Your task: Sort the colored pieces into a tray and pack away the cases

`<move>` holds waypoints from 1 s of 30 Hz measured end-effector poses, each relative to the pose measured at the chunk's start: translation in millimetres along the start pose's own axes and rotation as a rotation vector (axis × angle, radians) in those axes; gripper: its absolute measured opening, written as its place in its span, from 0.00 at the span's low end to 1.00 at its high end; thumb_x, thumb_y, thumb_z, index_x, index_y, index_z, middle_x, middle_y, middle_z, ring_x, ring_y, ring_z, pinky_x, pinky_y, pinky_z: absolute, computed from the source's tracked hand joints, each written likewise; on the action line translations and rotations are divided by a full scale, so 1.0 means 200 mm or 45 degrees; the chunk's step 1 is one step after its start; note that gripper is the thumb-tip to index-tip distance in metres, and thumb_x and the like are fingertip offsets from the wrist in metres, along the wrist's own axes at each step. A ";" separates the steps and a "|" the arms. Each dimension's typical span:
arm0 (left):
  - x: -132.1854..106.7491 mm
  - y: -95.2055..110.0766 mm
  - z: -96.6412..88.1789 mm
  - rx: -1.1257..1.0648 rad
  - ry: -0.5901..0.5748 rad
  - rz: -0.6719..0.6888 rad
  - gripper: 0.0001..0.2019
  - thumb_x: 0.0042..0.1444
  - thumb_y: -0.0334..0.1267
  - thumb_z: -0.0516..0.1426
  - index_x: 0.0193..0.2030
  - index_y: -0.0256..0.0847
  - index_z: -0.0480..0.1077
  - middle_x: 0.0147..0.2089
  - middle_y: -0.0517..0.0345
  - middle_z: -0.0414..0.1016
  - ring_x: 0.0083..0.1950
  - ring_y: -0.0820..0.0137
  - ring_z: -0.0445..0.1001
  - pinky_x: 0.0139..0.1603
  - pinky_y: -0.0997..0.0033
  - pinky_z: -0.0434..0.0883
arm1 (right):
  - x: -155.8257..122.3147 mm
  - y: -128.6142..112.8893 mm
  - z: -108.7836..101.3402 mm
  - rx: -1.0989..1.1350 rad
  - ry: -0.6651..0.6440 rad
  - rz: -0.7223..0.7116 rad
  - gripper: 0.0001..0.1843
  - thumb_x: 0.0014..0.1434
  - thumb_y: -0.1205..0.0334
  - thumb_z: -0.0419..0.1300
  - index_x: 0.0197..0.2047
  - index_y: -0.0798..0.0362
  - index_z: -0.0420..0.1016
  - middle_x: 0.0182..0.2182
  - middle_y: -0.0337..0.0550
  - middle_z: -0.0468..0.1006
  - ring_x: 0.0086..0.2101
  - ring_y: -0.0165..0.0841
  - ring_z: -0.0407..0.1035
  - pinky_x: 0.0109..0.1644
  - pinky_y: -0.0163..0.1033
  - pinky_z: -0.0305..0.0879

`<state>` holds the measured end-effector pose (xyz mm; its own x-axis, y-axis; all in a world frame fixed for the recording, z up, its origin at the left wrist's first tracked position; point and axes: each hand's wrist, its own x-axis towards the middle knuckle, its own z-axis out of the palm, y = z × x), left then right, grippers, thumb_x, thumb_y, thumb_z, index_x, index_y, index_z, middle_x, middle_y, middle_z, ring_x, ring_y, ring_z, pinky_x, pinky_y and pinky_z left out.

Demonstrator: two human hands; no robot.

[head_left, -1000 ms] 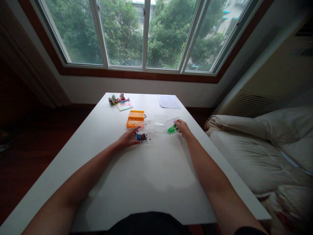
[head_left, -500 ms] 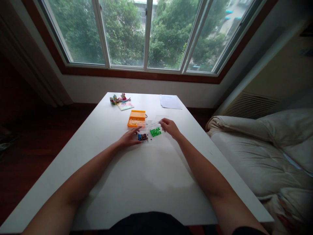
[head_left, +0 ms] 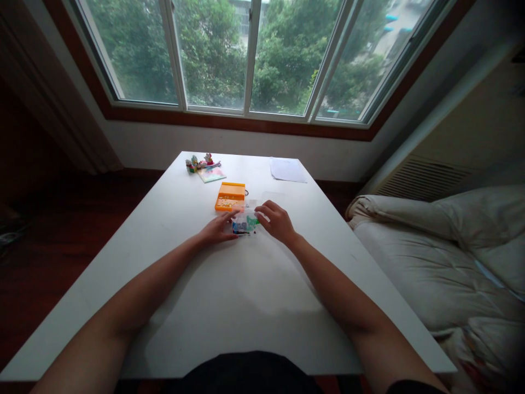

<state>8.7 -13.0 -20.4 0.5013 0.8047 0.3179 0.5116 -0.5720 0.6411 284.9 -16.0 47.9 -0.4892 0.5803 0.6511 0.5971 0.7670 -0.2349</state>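
On the white table [head_left: 229, 306] a small clear plastic box [head_left: 245, 224] holds dark and green small pieces. My left hand [head_left: 217, 229] rests beside the box on its left, fingers stretched and touching its edge. My right hand [head_left: 277, 221] grips the box's clear hinged half from the right, fingers curled over it, with the green pieces partly hidden under them. An orange box [head_left: 230, 197] lies just behind the clear one.
A small colourful toy model and a pastel card [head_left: 205, 167] sit at the table's far left. A sheet of paper [head_left: 287, 169] lies at the far right. A bed with a pale duvet [head_left: 451, 257] borders the table on the right; windows are behind.
My right hand has swung leftward with the clear half holding green pieces, from open out to the right to lying over the dark-piece half. My left hand stayed put.
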 end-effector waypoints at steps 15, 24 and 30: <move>0.00 0.02 -0.01 0.007 0.002 -0.006 0.45 0.51 0.52 0.67 0.73 0.49 0.54 0.64 0.47 0.67 0.54 0.57 0.73 0.59 0.54 0.70 | -0.06 0.00 0.08 -0.149 0.023 -0.228 0.09 0.69 0.56 0.56 0.49 0.44 0.76 0.39 0.45 0.75 0.39 0.36 0.68 0.42 0.41 0.65; -0.01 0.00 0.00 0.017 -0.019 0.009 0.45 0.53 0.51 0.66 0.74 0.47 0.52 0.63 0.47 0.68 0.56 0.57 0.72 0.61 0.53 0.69 | -0.04 0.07 0.06 0.114 0.264 0.162 0.11 0.69 0.56 0.54 0.47 0.48 0.77 0.38 0.45 0.74 0.37 0.35 0.69 0.43 0.41 0.68; 0.00 0.04 -0.04 -0.039 0.049 0.097 0.31 0.57 0.48 0.63 0.66 0.47 0.63 0.63 0.46 0.66 0.57 0.59 0.71 0.58 0.56 0.72 | -0.07 0.32 0.03 0.338 0.462 0.911 0.18 0.66 0.50 0.50 0.49 0.52 0.71 0.38 0.43 0.76 0.35 0.33 0.70 0.41 0.37 0.68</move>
<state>7.4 -16.9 -10.5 0.5108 0.7647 0.3928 0.4511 -0.6273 0.6348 326.0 27.4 19.9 0.2113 0.8615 0.4617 0.4942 0.3134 -0.8109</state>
